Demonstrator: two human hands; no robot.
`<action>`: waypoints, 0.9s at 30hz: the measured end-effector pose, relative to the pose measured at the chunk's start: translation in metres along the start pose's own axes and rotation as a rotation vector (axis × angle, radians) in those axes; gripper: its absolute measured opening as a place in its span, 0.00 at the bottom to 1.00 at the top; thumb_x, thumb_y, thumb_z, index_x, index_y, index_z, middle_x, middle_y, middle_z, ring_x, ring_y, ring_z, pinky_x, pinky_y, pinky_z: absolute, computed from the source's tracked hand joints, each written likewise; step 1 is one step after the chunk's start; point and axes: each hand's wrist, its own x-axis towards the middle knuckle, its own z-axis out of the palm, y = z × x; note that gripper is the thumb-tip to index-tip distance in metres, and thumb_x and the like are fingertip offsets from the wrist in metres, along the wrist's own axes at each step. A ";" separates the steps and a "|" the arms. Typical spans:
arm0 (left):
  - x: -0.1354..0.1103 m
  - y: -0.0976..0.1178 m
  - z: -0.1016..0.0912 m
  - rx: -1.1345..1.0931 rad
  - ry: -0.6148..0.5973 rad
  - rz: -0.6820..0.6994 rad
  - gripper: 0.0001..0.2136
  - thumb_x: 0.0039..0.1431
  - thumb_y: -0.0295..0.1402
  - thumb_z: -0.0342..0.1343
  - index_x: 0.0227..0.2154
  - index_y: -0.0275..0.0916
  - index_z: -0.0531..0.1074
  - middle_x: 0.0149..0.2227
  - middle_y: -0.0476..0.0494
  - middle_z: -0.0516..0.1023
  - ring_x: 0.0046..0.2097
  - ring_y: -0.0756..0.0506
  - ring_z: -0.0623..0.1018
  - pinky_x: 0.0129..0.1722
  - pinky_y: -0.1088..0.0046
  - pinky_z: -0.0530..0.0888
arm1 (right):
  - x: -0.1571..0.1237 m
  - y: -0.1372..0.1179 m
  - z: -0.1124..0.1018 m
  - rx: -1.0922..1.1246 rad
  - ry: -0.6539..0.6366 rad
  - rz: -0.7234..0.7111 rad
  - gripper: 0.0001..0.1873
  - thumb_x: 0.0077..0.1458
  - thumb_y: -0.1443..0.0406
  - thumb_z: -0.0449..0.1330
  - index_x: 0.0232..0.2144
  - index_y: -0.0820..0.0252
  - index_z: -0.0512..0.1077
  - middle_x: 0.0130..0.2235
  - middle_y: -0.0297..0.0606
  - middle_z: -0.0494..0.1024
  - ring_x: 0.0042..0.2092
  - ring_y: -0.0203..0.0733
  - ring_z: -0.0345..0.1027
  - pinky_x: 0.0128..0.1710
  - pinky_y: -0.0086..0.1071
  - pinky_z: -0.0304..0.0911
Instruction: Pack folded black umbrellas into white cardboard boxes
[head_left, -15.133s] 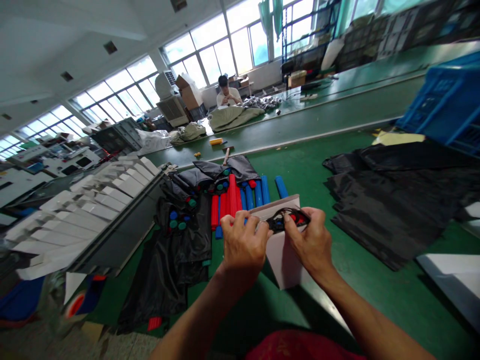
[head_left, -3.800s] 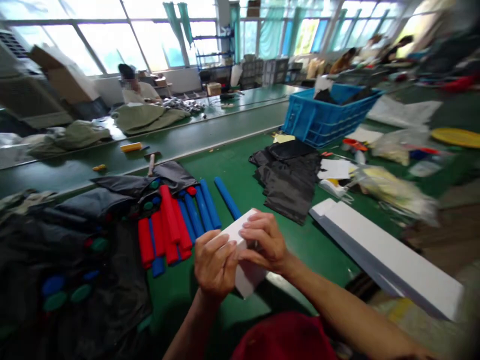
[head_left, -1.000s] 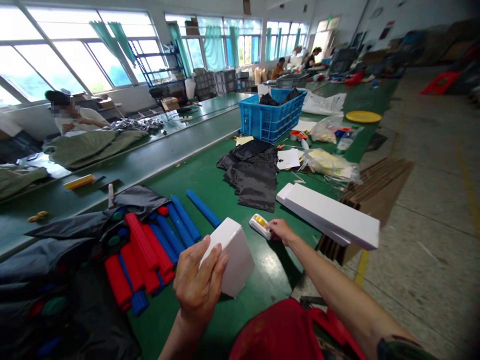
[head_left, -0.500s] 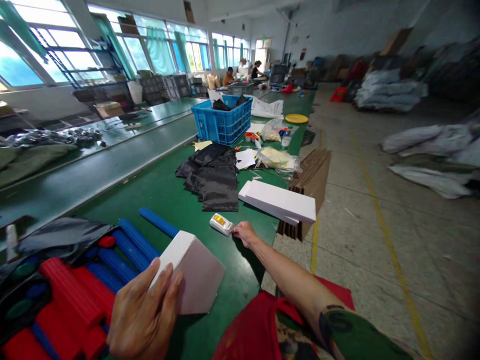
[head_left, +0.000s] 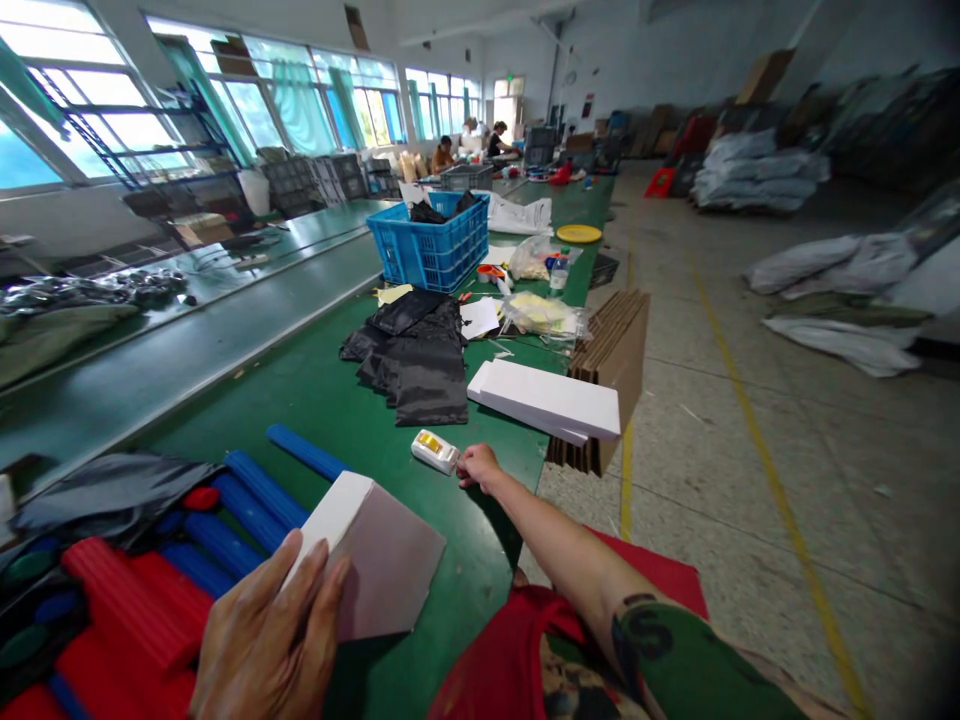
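Observation:
My left hand [head_left: 262, 640] grips a white cardboard box [head_left: 386, 560], its fingers laid along the box's near side and top edge. The box stands tilted over the green tabletop. Farther forward, my right hand [head_left: 478, 468] is closed, fingers pressed together, at the near end of a small white tape dispenser [head_left: 435, 451] with a yellow part on top. Whether a strip of tape is between those fingers is too small to make out. To the left of the box lie blue rods [head_left: 251, 490] and red ribbed rods [head_left: 135, 600], partly on dark bags.
Black pouches [head_left: 420, 365] lie beyond the dispenser. White flat boxes [head_left: 551, 395] rest at the table's right edge, beside upright cardboard sheets [head_left: 619, 340]. A blue crate [head_left: 431, 245] stands farther back. Two people sit at the far end.
The whole view has turned slightly, so everything sits a little differently in frame. Both hands keep nearly the same place against the box and the dispenser.

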 end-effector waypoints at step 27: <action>0.003 0.001 -0.010 0.077 -0.207 -0.288 0.13 0.57 0.26 0.57 0.46 0.38 0.73 0.44 0.37 0.72 0.46 0.42 0.73 0.43 0.64 0.76 | -0.146 -0.079 -0.002 0.111 -0.416 -0.348 0.13 0.54 0.55 0.62 0.30 0.57 0.66 0.20 0.28 0.70 0.20 0.35 0.68 0.18 0.26 0.63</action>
